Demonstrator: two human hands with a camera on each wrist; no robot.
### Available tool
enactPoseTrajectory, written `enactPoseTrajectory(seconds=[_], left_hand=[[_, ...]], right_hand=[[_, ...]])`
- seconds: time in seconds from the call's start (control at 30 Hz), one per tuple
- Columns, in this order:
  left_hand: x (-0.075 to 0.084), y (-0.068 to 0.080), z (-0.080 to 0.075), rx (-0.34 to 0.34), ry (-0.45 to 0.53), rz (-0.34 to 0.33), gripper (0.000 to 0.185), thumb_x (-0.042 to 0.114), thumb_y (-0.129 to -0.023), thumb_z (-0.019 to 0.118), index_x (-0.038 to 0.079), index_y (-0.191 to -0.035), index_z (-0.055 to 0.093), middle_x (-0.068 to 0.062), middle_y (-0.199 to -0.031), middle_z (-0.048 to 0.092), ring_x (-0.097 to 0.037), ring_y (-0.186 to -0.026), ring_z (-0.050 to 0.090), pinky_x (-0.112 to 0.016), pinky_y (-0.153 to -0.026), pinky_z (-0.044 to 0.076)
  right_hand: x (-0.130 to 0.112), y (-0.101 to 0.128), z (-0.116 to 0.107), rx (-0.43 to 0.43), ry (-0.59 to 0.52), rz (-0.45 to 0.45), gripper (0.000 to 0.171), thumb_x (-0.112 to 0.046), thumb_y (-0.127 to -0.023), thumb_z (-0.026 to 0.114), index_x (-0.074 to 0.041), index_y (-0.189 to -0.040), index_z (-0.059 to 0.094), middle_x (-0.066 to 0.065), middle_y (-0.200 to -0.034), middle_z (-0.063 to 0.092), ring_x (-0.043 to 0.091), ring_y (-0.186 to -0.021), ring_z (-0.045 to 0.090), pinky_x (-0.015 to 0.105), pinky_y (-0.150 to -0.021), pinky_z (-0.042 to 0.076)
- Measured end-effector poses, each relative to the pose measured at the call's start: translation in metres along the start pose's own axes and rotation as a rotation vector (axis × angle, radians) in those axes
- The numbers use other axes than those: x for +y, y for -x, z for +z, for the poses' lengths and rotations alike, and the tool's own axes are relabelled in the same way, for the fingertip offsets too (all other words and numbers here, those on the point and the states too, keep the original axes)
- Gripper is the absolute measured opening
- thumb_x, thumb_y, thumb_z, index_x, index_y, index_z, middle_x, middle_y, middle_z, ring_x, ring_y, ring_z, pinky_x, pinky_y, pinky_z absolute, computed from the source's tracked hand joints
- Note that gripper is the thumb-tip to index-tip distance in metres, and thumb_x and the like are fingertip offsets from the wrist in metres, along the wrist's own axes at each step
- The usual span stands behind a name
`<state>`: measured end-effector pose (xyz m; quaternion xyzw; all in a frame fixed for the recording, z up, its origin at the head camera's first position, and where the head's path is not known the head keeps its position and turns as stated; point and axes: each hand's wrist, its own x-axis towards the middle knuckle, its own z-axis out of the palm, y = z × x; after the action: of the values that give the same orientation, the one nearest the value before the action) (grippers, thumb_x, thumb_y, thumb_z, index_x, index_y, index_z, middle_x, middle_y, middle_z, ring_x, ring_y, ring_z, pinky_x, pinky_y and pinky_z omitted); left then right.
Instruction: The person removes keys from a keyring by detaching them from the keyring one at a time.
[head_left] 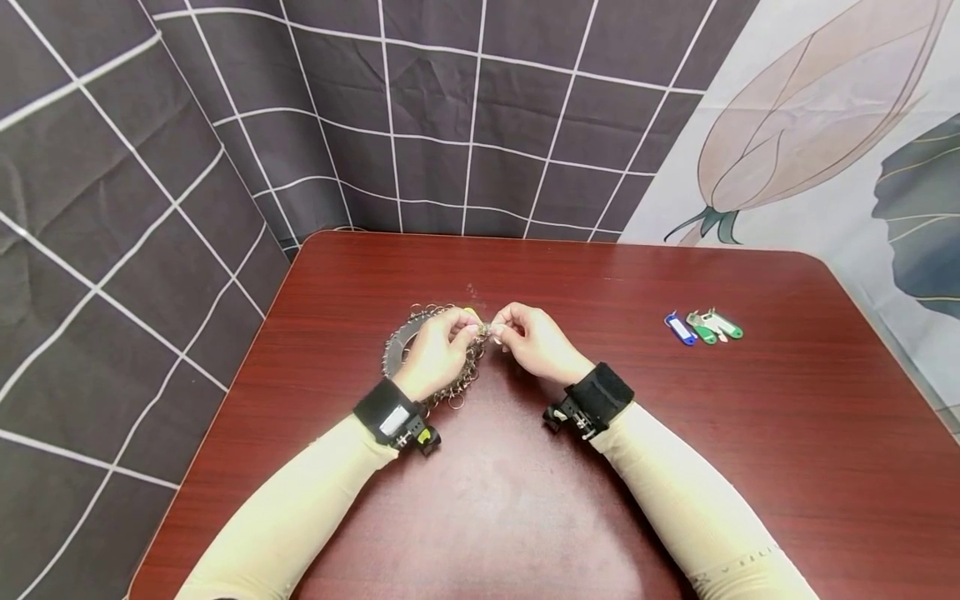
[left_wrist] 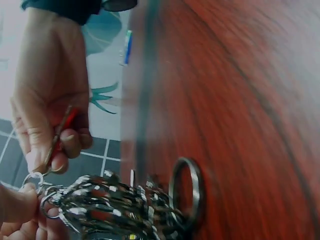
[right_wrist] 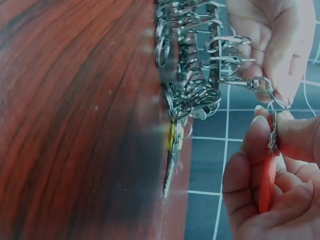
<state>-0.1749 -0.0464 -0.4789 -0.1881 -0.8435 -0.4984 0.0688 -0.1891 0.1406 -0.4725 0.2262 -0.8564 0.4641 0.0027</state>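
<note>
A round metal key hoop point(head_left: 392, 354), hung with many small split rings, lies under and beside my left hand point(head_left: 437, 354). The left thumb and fingers pinch one small split ring point(right_wrist: 272, 95) at the hoop's edge. Facing it, my right hand point(head_left: 543, 346) grips a red key tag point(right_wrist: 268, 182) by its metal end, thumb against fingertips. The tag's own small ring meets the split ring between both hands' fingertips. In the right wrist view, a key point(right_wrist: 170, 170) with a yellow head hangs from the bunch.
On the right of the red-brown table point(head_left: 787, 417) lie a blue key tag point(head_left: 681, 330) and green key tags point(head_left: 723, 325), close together. A dark gridded cloth point(head_left: 435, 108) hangs behind the table and along its left side.
</note>
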Motion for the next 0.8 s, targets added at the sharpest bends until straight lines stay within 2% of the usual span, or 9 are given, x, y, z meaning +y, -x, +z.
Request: enactPoseTrajectory(seconds=[0.1, 0.2, 0.37, 0.57, 0.8], left_hand=[[-0.004, -0.001, 0.000, -0.043, 0.067, -0.062, 0.010, 0.005, -0.095, 0.059, 0.002, -0.100, 0.066, -0.007, -0.091, 0.067, -0.017, -0.085, 0.063, -0.032, -0.079, 0.051], [-0.006, -0.001, -0.001, -0.061, 0.093, -0.068, 0.011, 0.004, -0.094, 0.059, 0.001, -0.100, 0.067, -0.009, -0.092, 0.068, -0.016, -0.085, 0.063, -0.033, -0.079, 0.051], [0.000, -0.002, -0.002, -0.064, 0.007, 0.001, 0.009, 0.006, -0.094, 0.059, 0.003, -0.097, 0.067, -0.009, -0.092, 0.068, -0.018, -0.086, 0.063, -0.034, -0.078, 0.052], [0.001, -0.001, -0.002, -0.048, -0.044, 0.006, 0.008, 0.009, -0.095, 0.059, 0.005, -0.098, 0.066, -0.007, -0.090, 0.068, -0.020, -0.085, 0.064, -0.034, -0.078, 0.052], [0.005, -0.002, -0.002, -0.067, -0.122, 0.007, 0.013, 0.012, -0.096, 0.058, 0.006, -0.102, 0.068, -0.004, -0.095, 0.068, -0.017, -0.088, 0.063, -0.034, -0.079, 0.051]], right_hand=[[0.002, 0.001, 0.000, -0.022, -0.035, 0.027, 0.007, -0.005, -0.094, 0.059, -0.006, -0.087, 0.061, 0.010, -0.072, 0.060, 0.015, -0.061, 0.055, 0.026, -0.054, 0.043], [0.004, 0.001, 0.000, -0.031, -0.036, 0.033, 0.008, -0.006, -0.095, 0.059, -0.006, -0.087, 0.061, 0.010, -0.071, 0.060, 0.016, -0.058, 0.054, 0.026, -0.052, 0.043], [0.005, -0.001, -0.001, -0.025, -0.005, 0.022, 0.009, -0.007, -0.095, 0.059, -0.008, -0.086, 0.061, 0.006, -0.070, 0.059, 0.013, -0.057, 0.050, 0.026, -0.052, 0.041], [0.005, -0.001, -0.003, -0.005, 0.001, 0.002, 0.008, -0.006, -0.094, 0.059, -0.008, -0.087, 0.062, 0.005, -0.070, 0.059, 0.013, -0.061, 0.053, 0.026, -0.055, 0.041], [0.006, 0.000, -0.003, 0.037, 0.009, 0.006, 0.006, -0.008, -0.095, 0.059, -0.009, -0.089, 0.060, 0.008, -0.072, 0.059, 0.015, -0.063, 0.054, 0.028, -0.056, 0.041]])
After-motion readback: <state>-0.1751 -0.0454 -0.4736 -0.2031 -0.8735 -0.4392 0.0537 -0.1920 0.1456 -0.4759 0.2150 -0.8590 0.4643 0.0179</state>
